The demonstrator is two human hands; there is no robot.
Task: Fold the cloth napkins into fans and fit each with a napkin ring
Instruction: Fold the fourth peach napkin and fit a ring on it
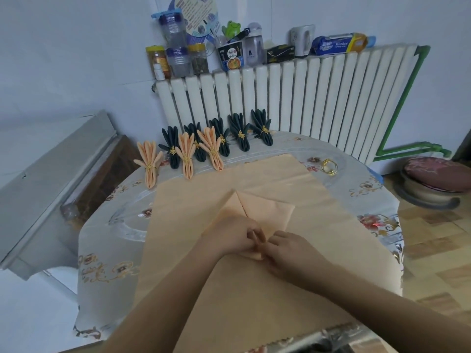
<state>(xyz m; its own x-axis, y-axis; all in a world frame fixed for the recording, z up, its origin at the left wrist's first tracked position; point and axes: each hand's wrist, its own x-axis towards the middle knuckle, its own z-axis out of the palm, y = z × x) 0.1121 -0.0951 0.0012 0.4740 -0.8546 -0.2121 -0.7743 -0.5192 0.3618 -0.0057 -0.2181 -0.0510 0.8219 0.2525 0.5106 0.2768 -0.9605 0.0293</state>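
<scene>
Head view
Worktop (367, 200): round, covered by a pale floral cloth, with a large peach cloth (254, 289) spread flat down its middle.
Napkin (257, 212): peach, partly folded, lying on the peach cloth at the centre; two flaps meet in a point at its far end, and its near end is gathered under the hands.
Left hand (235, 234): fingers curled, pinching the near end of the napkin from the left side.
Right hand (288, 249): fingers curled on the same gathered end from the right, touching the left hand's fingertips.
Peach fans (187, 155): three finished ones, each with a gold ring at the waist, lying at the far left of the worktop; the leftmost sits a little apart near the edge.
Dark fans (240, 135): five finished dark green ones with gold rings, in a row behind the peach fans along the far edge, just before the radiator.
Rings (329, 167): loose gold ones in a small heap on the floral cloth, right of the peach cloth's far corner, well apart from the hands.
Radiator (318, 103): white, ribbed, against the wall; jars, bottles, a cup and a box stand along its top.
Stool (435, 182): cushioned, on the floor at the right.
</scene>
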